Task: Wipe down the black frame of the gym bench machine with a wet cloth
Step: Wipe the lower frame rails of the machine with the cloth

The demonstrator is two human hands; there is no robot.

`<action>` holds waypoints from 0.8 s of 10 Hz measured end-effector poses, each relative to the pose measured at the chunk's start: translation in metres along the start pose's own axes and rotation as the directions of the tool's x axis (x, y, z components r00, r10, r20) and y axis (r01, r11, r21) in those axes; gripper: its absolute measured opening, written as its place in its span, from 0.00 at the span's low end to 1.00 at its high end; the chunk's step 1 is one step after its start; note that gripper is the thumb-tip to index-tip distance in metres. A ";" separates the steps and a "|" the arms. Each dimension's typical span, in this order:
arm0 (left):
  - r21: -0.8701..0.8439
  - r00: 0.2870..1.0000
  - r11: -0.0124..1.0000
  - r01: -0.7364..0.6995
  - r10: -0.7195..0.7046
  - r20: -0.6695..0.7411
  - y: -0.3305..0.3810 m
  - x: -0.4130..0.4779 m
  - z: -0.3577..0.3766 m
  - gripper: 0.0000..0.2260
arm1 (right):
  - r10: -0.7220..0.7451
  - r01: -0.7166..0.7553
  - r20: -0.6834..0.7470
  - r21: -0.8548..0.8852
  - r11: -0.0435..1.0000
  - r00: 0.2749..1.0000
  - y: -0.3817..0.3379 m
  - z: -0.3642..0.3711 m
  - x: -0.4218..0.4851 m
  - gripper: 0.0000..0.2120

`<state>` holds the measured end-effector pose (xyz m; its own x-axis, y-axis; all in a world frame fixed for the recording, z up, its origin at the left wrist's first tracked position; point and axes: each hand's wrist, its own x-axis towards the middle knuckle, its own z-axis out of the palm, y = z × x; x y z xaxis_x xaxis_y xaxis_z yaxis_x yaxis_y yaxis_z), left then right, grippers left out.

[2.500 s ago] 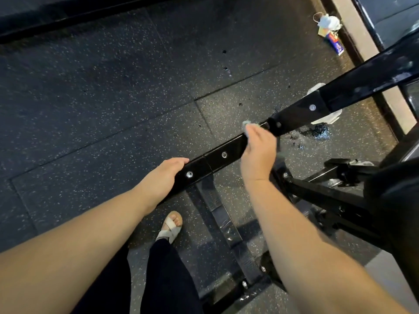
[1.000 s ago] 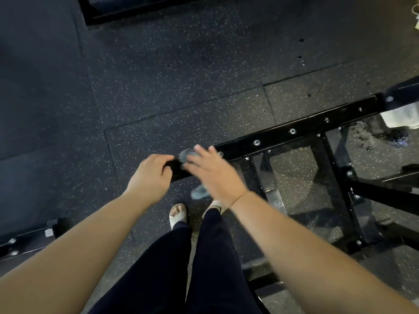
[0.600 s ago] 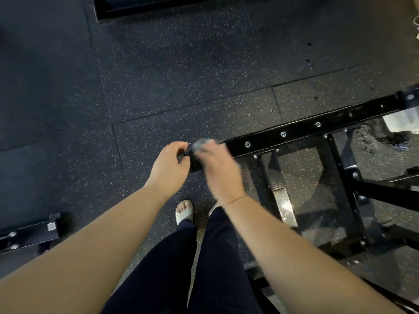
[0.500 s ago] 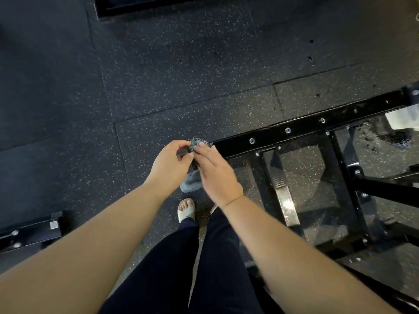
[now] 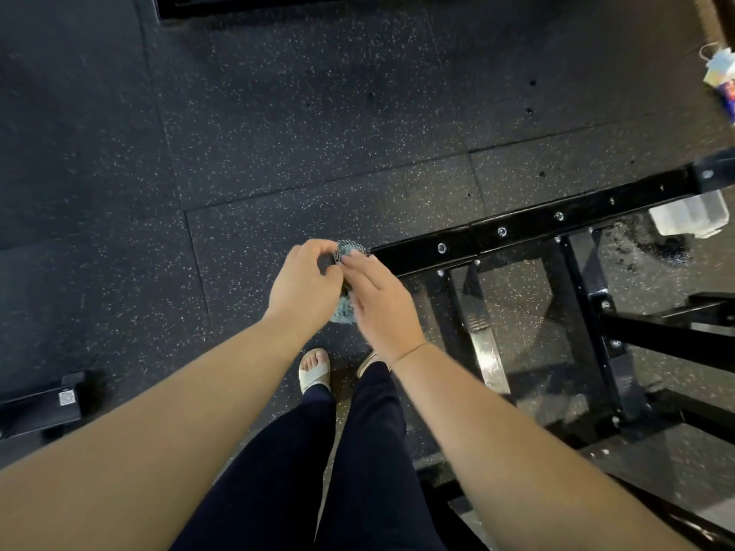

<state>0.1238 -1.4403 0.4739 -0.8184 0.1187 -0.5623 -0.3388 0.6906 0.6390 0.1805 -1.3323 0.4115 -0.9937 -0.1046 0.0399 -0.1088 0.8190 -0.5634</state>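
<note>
A black bolted frame bar (image 5: 529,228) of the bench machine runs from the middle of the view up to the right, with struts below it. At its left end a small blue-grey checked cloth (image 5: 350,250) wraps over the bar tip and hangs below between my hands. My left hand (image 5: 304,280) pinches the cloth at the bar end. My right hand (image 5: 382,300) lies against the cloth from the right, fingers stretched out along it.
Speckled black rubber floor tiles lie all around. A clear plastic container (image 5: 690,214) sits beyond the bar beside a wet patch. Litter (image 5: 722,79) lies at the far right. Another black machine foot (image 5: 39,403) is at the lower left. My sandalled foot (image 5: 314,369) stands below the hands.
My right hand slid the cloth left along the bar to its end. Both hands have now closed in on the cloth at the bar tip.
</note>
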 end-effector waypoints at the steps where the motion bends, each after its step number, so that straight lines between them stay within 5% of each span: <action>1: 0.128 0.994 0.988 -0.089 0.096 -0.049 0.012 -0.001 0.005 0.16 | -0.190 0.214 0.237 -0.080 0.974 0.953 0.049 -0.033 -0.009 0.14; 2: 0.245 0.970 0.942 -0.231 0.243 -0.017 0.026 -0.004 0.014 0.15 | -0.119 0.193 0.302 -0.230 0.954 0.946 0.098 -0.070 -0.019 0.16; 3: 0.281 0.950 0.908 -0.311 0.308 0.057 0.036 -0.002 0.025 0.15 | 0.210 -0.223 -0.089 -0.182 0.958 0.974 0.128 -0.104 -0.026 0.14; 4: 0.274 0.938 0.897 -0.346 0.333 0.095 0.049 0.002 0.040 0.16 | 0.507 -0.557 -0.292 -0.121 0.821 0.811 0.118 -0.108 -0.017 0.15; 6: 0.250 0.929 0.895 -0.369 0.352 0.112 0.085 0.017 0.073 0.17 | 0.086 -0.086 -0.018 0.018 0.996 0.996 0.096 -0.070 -0.012 0.15; 8: 0.371 0.876 0.800 -0.472 0.378 0.298 0.129 0.041 0.116 0.18 | 0.398 -0.408 -0.111 -0.102 0.907 0.911 0.231 -0.166 -0.028 0.24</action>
<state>0.1001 -1.2635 0.4722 -0.7072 0.5779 -0.4074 0.2872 0.7613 0.5813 0.1788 -1.0469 0.4171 -0.9512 0.2931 -0.0961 0.3045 0.8432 -0.4430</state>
